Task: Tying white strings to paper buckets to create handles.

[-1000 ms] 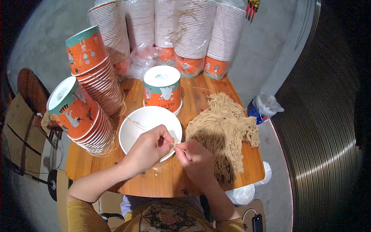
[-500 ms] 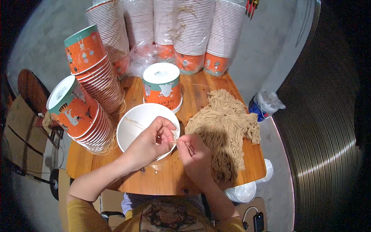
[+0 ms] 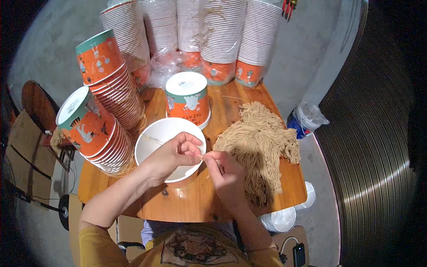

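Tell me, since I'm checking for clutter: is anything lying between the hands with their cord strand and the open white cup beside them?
Nothing visible does. The left hand already lies over the open white cup, meeting the right hand at its rim, where both pinch a thin strand. The pile of tan cord lies to the right, off that path.

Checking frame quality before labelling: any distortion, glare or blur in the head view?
Head view: strong fisheye bending, black corners; stacked cups bow outward at the top; left hand and right hand sharp at centre; soft sheen on the white bowl; no harsh shadows.
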`<state>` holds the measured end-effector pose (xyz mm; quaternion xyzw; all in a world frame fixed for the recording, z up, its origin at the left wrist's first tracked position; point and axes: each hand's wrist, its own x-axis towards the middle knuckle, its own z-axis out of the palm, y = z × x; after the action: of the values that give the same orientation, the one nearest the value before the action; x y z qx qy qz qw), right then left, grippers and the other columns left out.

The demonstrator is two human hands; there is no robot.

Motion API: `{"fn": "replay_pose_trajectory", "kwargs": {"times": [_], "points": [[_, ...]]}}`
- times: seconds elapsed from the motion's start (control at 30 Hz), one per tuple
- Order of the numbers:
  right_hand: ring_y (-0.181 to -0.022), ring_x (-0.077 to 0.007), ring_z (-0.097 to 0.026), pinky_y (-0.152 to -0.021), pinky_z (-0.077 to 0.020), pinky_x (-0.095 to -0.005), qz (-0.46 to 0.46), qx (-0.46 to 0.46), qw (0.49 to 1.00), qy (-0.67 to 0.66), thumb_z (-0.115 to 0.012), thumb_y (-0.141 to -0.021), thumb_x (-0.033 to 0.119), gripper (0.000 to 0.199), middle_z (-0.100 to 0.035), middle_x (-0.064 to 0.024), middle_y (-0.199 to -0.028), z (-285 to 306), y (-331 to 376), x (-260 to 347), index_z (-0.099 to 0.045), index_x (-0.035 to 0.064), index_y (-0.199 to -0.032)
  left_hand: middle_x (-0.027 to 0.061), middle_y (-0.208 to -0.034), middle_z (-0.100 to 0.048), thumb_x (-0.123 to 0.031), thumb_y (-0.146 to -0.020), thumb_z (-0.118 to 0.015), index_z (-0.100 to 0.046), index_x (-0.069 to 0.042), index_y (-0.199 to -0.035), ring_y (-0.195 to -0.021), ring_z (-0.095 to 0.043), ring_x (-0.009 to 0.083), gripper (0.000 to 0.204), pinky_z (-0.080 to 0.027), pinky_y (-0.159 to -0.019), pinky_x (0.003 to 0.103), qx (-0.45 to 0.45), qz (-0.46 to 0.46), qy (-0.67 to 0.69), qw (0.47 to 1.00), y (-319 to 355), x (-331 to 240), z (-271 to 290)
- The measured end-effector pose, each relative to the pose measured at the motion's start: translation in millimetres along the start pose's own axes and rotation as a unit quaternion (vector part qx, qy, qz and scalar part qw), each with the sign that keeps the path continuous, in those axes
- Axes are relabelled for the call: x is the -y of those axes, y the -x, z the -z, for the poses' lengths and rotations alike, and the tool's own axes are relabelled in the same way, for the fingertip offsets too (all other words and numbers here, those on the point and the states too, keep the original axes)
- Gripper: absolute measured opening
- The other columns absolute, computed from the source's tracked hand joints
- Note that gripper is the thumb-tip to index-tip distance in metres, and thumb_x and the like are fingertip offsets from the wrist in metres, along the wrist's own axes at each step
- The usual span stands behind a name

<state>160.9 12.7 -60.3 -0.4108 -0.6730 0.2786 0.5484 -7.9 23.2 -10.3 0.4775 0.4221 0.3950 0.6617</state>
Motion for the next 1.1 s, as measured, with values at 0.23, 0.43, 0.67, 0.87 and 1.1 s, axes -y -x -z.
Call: {"fn": "replay_pose_trajectory", "kwargs": {"times": [0.23, 0.43, 0.67, 0.87, 1.1], "points": [[-0.052, -0.0073, -0.045, -0.049, -0.0365, -0.0231, 0.060, -0.034, 0.997, 0.027, -0.064, -0.082, 0.003, 0.011, -0.053, -0.0021, -0.065, 0.1, -2.4, 3.8, -0.063, 0.0054, -0.092, 0.0004, -0.087, -0.057, 0.003, -0.079, -0.065, -0.047, -0.005, -0.110, -0.083, -0.054, 0.0078, 0.037, -0.044, -0.078, 0.020, -0.007, 0.004, -0.016, 1.000, 1.6, -0.6, -3.2], [-0.051, -0.0159, -0.050, -0.049, -0.0408, -0.0282, 0.188, -0.024, 0.969, 0.158, -0.065, -0.080, 0.002, 0.011, -0.054, -0.0062, -0.065, 8.2, -4.8, -5.3, -0.064, 0.0077, -0.090, -0.0012, -0.086, -0.055, 0.000, -0.082, -0.064, -0.047, -0.005, -0.113, -0.082, -0.052, 0.0069, 0.036, -0.043, -0.079, 0.021, -0.014, -0.023, -0.111, 0.993, 2.8, -2.0, -8.3], [-0.051, -0.0060, -0.043, -0.047, -0.0347, -0.0227, 0.081, -0.014, 0.996, 0.024, -0.062, -0.082, 0.000, 0.010, -0.047, 0.0017, -0.061, 1.3, -1.3, -3.9, -0.062, 0.0071, -0.089, -0.0016, -0.089, -0.051, -0.003, -0.086, -0.061, -0.045, -0.005, -0.114, -0.084, -0.049, 0.0069, 0.032, -0.041, -0.079, 0.021, 0.000, -0.078, -0.192, 0.978, 8.9, -0.6, -12.9], [-0.052, -0.0025, -0.038, -0.047, -0.0312, -0.0205, 0.019, -0.030, 0.998, -0.046, -0.061, -0.083, -0.001, 0.008, -0.043, 0.0047, -0.060, -0.6, 2.8, -2.8, -0.059, 0.0048, -0.088, -0.0005, -0.088, -0.050, -0.012, -0.091, -0.058, -0.047, -0.006, -0.111, -0.086, -0.048, 0.0079, 0.024, -0.040, -0.080, 0.021, -0.023, -0.098, -0.282, 0.954, 9.0, 3.2, -8.9], [-0.052, -0.0023, -0.037, -0.047, -0.0309, -0.0204, 0.013, -0.012, 1.000, -0.023, -0.062, -0.082, -0.001, 0.009, -0.041, 0.0056, -0.059, 3.9, 2.7, 0.1, -0.058, 0.0046, -0.088, 0.0137, -0.088, -0.054, -0.008, -0.088, -0.053, -0.052, 0.000, -0.096, -0.082, -0.055, 0.0235, 0.011, -0.045, -0.075, 0.033, -0.036, -0.139, -0.391, 0.909, 11.6, 3.0, -9.4]]}}
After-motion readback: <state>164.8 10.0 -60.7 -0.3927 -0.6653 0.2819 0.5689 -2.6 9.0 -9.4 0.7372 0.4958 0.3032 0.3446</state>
